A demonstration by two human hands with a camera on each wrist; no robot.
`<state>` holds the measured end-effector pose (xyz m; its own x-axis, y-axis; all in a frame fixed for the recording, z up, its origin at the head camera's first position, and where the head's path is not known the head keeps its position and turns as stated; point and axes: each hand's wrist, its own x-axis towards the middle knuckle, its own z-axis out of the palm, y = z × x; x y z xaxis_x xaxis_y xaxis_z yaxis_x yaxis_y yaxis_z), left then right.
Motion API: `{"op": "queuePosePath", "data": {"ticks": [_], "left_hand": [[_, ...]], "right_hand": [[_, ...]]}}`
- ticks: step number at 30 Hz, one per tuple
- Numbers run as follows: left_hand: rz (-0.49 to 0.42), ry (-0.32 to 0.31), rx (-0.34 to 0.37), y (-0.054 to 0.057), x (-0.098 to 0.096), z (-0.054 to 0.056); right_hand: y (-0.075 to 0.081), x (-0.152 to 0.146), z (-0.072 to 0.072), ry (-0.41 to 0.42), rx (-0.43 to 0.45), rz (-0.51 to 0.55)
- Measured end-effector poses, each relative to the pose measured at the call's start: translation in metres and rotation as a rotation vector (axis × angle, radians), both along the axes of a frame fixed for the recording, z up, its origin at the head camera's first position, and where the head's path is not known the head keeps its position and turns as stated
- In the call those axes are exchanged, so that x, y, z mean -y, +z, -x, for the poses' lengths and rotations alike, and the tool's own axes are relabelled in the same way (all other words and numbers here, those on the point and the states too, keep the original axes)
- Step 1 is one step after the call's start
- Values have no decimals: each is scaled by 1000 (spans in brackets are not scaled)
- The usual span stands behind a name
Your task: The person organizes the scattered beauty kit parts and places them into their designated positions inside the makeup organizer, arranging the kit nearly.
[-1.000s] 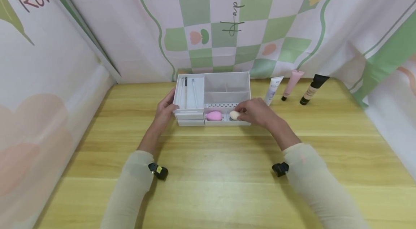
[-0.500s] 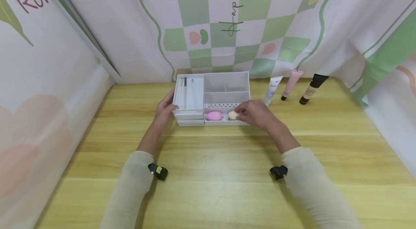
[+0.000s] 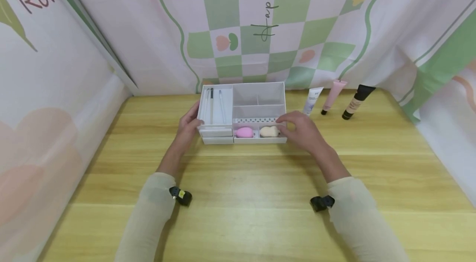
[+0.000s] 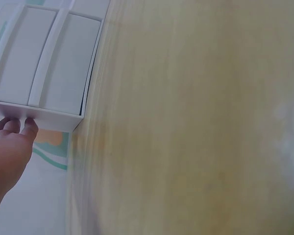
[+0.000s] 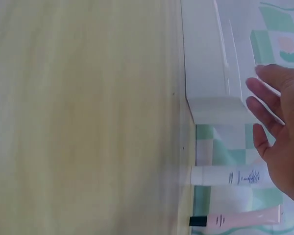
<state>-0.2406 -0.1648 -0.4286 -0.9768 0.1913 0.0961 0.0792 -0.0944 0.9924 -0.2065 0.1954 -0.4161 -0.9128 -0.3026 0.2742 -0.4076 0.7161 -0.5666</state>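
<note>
A white desktop organizer (image 3: 259,141) stands at the back of the wooden table. My left hand (image 3: 188,125) rests against its left side, and in the left wrist view the fingertips of that hand (image 4: 11,154) touch the outer side wall. In the front compartments lie a pink makeup sponge (image 3: 244,132) and, to its right, a beige makeup sponge (image 3: 269,131). My right hand (image 3: 303,131) is just right of the beige sponge, over the organizer's right end. Its fingers are spread apart and hold nothing, as the right hand (image 5: 286,127) in the right wrist view shows.
Right of the organizer stand a white tube (image 3: 312,100), a pink tube (image 3: 333,96) and a beige tube with black ends (image 3: 357,103). Slim brushes or sticks (image 3: 212,105) lie in the left tray. A patterned curtain (image 3: 256,59) hangs behind.
My right hand has let go of the beige sponge and drawn slightly to the right, its thumb and finger parted. The sponge now shows whole in its compartment. My left hand has stayed put.
</note>
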Motion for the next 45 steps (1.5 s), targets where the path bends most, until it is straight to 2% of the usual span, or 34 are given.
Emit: {"op": "queuePosePath", "data": {"ticks": [5, 12, 17, 26, 37, 41, 45], "left_hand": [[22, 4, 2, 1, 0, -1], [4, 5, 4, 0, 1, 0], [-6, 8, -3, 1, 0, 0], [-12, 8, -20, 3, 0, 0], [-13, -4, -32, 1, 0, 0], [-5, 0, -29, 0, 0, 0], [-12, 5, -25, -1, 0, -1]], "right_hand": [[-5, -11, -1, -34, 1, 79], [-9, -30, -2, -116, 81, 134], [-12, -45, -2, -179, 64, 154], [-17, -66, -1, -285, 9, 300], [-22, -78, 12, -422, 14, 504], [-17, -77, 15, -434, 35, 606], [-14, -73, 19, -434, 34, 634]]}}
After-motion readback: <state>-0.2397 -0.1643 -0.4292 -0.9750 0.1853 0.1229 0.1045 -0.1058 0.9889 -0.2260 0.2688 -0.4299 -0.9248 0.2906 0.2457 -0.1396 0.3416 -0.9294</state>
